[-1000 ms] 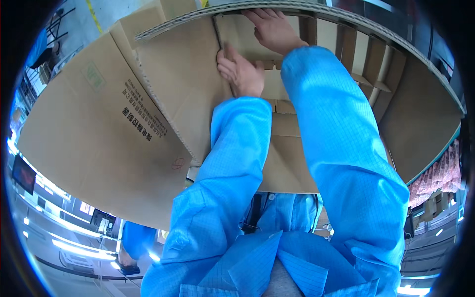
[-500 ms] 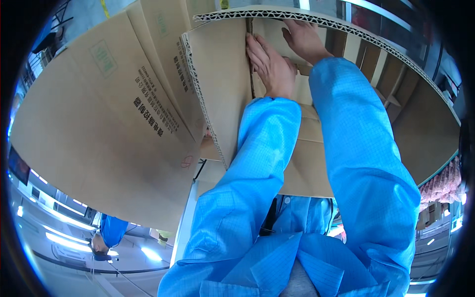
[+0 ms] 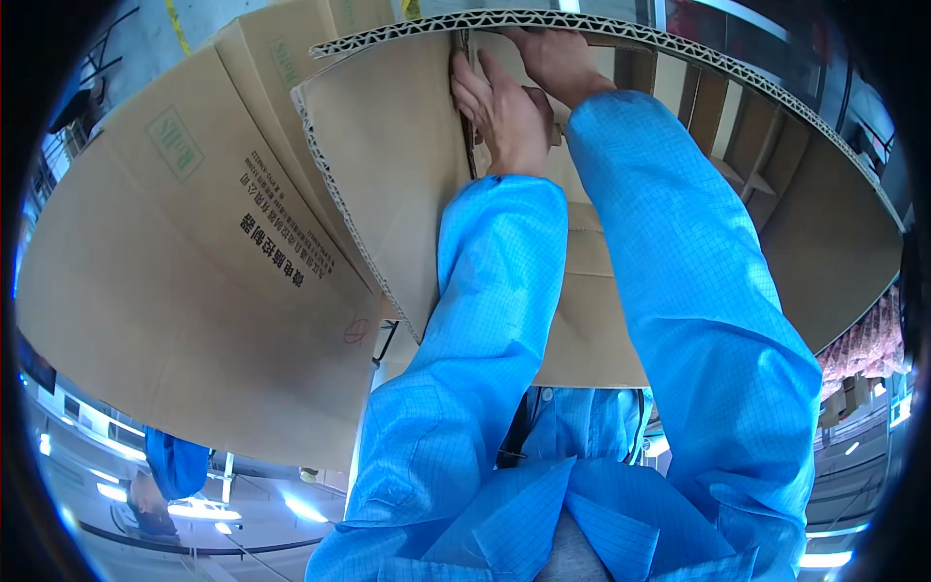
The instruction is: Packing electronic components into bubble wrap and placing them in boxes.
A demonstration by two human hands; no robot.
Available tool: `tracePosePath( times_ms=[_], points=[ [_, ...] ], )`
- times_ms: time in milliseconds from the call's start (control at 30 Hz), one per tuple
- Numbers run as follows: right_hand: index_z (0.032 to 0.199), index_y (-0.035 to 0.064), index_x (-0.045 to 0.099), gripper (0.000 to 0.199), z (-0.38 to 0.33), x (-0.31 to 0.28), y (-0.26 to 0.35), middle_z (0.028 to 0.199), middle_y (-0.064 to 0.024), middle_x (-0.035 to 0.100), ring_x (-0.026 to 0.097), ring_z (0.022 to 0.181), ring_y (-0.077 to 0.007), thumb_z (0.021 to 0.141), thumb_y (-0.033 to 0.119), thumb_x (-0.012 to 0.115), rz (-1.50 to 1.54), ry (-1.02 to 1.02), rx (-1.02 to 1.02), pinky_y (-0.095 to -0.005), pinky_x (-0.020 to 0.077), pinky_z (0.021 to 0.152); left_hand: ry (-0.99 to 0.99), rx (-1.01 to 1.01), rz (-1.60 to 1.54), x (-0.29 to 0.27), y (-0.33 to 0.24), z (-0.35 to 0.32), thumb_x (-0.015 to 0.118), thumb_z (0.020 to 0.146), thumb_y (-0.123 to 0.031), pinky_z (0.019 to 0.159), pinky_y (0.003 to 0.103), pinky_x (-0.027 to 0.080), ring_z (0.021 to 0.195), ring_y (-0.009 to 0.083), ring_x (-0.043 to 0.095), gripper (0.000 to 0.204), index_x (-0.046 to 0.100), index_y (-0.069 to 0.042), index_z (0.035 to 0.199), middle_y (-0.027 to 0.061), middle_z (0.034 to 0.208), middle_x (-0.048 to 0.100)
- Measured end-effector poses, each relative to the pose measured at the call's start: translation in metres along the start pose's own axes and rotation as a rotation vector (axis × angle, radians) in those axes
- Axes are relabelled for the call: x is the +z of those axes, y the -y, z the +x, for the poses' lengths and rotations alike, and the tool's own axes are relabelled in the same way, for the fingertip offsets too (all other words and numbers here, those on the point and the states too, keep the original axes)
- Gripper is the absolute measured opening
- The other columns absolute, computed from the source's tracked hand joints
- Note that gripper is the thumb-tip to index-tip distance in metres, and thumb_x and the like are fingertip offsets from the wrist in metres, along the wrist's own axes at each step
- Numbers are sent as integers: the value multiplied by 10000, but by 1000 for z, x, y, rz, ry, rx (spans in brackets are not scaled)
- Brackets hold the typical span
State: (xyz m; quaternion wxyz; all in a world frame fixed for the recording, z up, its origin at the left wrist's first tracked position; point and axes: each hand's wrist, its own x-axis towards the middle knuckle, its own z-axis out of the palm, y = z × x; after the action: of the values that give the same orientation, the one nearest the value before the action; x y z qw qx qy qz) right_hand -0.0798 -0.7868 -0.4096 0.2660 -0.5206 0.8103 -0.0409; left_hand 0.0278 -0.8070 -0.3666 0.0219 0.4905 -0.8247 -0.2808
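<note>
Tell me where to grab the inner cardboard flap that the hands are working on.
Grip the inner cardboard flap by its exposed corrugated left edge, coming from the left: that edge stands free, while the left hand and right hand already press along its seam.

Grey floor [image 3: 145,39] w/ yellow line [image 3: 176,14] top left; bright strip lights [image 3: 301,506] along lower edge.

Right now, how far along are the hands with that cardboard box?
Done: the inner flap of the cardboard box is folded in, its corrugated edge showing. In hand: the left hand presses flat by the seam between the flaps, while the right hand grips the top edge. Left: no tape or closure shows on the seam, so the box does not look sealed, and the big printed flap stands out wide.
</note>
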Motion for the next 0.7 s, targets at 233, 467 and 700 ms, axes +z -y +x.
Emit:
tracePosePath(
  times_ms=[233, 467, 700],
  points=[
    [1331, 156, 526, 465, 10, -15, -20, 1117, -169, 660, 650, 1033, -328, 869, 176, 570, 59, 112, 5, -470, 533, 833, 42, -3, -146, 8, -8, 20, 624, 750, -77, 1076, 534, 238, 1303, 434, 321, 662, 370, 72, 1343, 245, 1442, 295],
    [1314, 124, 562, 398, -4, -72, -6, 1324, -155, 562, 561, 1188, -317, 946, 244, 467, 414, 283, 170, -435, 453, 1000, 40, 53, -224, 8, 13, 20, 636, 776, -99, 1077, 550, 249, 1303, 447, 304, 612, 397, 43, 1322, 241, 1383, 334],
    [1326, 167, 561, 402, -4, -58, -16, 1345, -123, 551, 539, 1217, -299, 973, 318, 441, 456, 246, 103, -405, 448, 1015, 197, -10, -89, 5, -4, 32, 673, 769, -85, 1133, 491, 248, 1371, 444, 246, 687, 381, 4, 1385, 254, 1475, 229]
  ],
)
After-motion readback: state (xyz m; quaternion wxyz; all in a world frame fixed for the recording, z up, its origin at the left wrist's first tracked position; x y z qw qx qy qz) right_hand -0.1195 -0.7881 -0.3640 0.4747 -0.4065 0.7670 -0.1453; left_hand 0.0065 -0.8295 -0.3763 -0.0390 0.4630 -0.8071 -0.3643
